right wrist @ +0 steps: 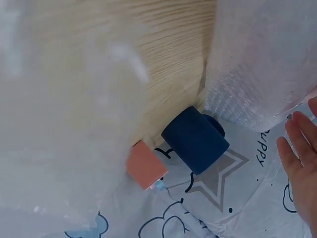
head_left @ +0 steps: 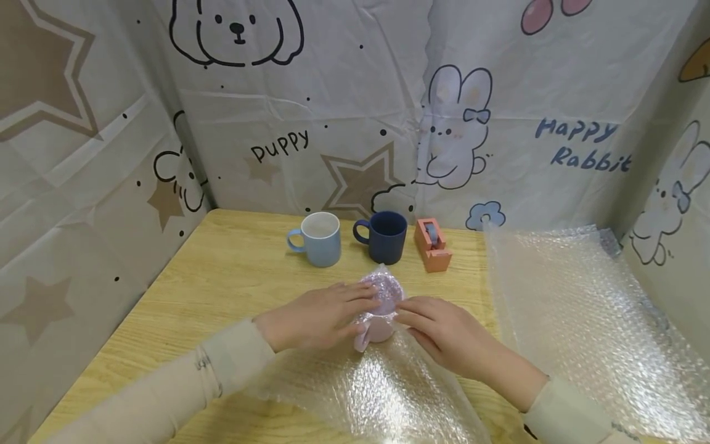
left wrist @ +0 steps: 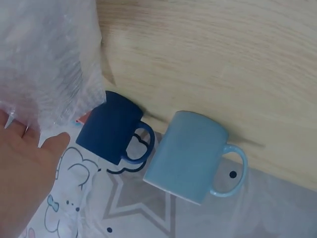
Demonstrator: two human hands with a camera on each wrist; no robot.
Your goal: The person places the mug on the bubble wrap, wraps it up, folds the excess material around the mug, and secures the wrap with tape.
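Your left arm, in a cream long sleeve [head_left: 166, 385], slants up from the lower left toward the pale pink mug with a looped handle [head_left: 379, 330]. Your left hand [head_left: 318, 316] lies back-up at that mug's left side, fingers nearly straight and reaching over its top, thumb lower, near its handle. The light blue cylindrical mug with a white inside [head_left: 323, 240] stands behind and left of the pink mug. The clear plastic bubble wrap sheet [head_left: 383, 394] covers the pink mug's top and spreads over the counter [head_left: 222, 277] in front of it. Behind it stands the dark navy cylindrical mug [head_left: 387, 237]; behind and to its right, the coral-orange tape dispenser [head_left: 434, 245]. Your right hand [head_left: 446, 333] comes in at the pink mug's right side, fingers extended with a slight bend, fingertips at the wrap. Farther right lies more clear bubble wrap [head_left: 593, 320].
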